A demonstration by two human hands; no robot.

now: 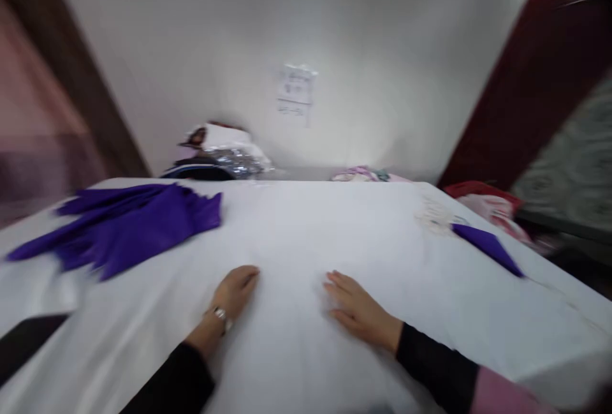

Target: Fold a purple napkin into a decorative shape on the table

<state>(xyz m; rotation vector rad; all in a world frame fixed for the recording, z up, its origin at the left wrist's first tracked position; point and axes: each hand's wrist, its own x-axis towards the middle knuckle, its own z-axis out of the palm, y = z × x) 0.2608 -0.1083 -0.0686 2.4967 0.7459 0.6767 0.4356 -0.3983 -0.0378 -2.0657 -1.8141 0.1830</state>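
Note:
A broad white cloth (296, 229) covers the table in front of me. My left hand (238, 291) rests on it left of the middle, fingers curled and pressed together. Whether it pinches anything is hidden. A bracelet or watch (221, 317) circles that wrist. To the right, my right hand (356, 309) lies palm down on the same cloth, fingers slightly spread, holding nothing. Beyond my left hand lies crumpled purple fabric (143, 226), touched by neither hand. Farther right is a smaller folded purple piece (488, 247).
Pale lace-like material (433, 215) lies beside the small purple piece. Past the far edge are a plastic-wrapped pile (229, 149) and pastel cloths (358, 175). Red and pink items (492, 203) sit off the right edge. A paper sheet (295, 92) hangs on the wall.

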